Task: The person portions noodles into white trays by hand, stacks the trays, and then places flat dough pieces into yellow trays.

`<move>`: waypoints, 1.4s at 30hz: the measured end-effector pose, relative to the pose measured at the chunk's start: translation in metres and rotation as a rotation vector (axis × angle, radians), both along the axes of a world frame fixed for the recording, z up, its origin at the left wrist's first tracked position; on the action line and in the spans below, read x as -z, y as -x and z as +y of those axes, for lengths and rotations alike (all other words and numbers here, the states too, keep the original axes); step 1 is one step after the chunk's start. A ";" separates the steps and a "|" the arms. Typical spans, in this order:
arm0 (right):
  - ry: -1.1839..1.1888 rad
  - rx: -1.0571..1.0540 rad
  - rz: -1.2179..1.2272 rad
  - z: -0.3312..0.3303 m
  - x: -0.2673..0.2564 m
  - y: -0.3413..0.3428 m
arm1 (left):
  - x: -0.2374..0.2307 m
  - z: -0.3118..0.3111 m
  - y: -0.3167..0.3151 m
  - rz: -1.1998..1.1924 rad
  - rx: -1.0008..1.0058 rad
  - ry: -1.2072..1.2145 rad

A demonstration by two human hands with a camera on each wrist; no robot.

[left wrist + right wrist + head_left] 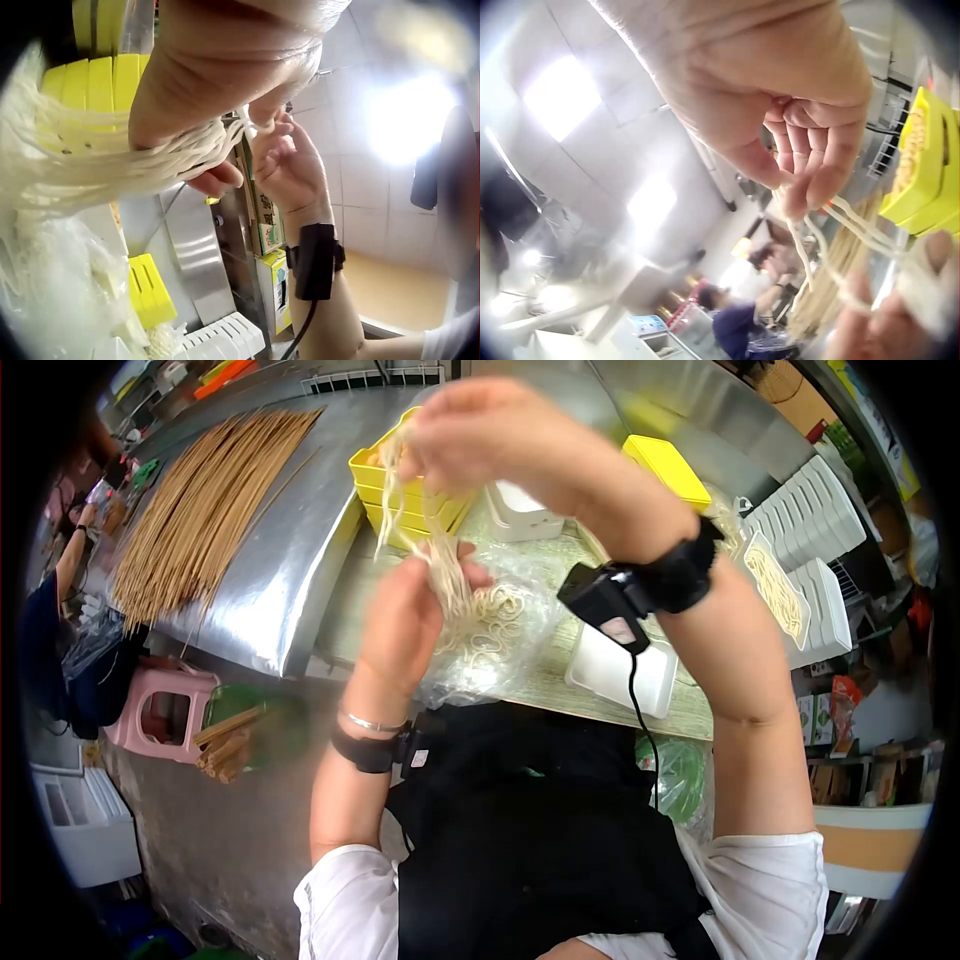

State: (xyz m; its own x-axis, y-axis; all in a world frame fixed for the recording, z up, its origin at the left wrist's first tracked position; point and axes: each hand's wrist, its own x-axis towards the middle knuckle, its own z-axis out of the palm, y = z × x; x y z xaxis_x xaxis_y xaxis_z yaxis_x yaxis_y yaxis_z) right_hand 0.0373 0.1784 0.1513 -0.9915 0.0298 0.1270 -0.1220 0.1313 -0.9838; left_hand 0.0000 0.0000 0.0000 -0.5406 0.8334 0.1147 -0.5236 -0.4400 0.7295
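My left hand (400,610) holds a thick bundle of pale noodles (447,582) above the table; in the left wrist view the strands (172,161) pass between thumb and fingers. Higher up, my right hand (490,435) pinches a few noodle strands between thumb and fingertips. In the right wrist view these strands (799,251) dangle from the pinch, some running toward the left hand. Beneath the left hand, more noodles (497,622) lie loosely coiled on a clear plastic bag (535,610).
Stacked yellow trays (372,478) stand just behind the hands, near a white container (525,520). An upturned-edged white tray (625,675) sits right of the bag. Bamboo skewers (215,510) cover the steel counter at left. White trays (815,510) and a noodle-filled tray (775,590) are at right.
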 end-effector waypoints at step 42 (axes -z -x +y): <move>0.019 0.030 -0.074 -0.012 0.007 -0.026 | -0.007 -0.009 0.010 -0.049 -0.126 0.012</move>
State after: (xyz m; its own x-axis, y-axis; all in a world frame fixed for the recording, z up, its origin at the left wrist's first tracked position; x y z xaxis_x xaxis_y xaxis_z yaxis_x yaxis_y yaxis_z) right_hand 0.0633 0.1662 0.1445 -0.9968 0.0612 0.0522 -0.0449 0.1148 -0.9924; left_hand -0.0103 -0.0088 0.0068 -0.6457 0.7598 0.0764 -0.4999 -0.4962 0.7098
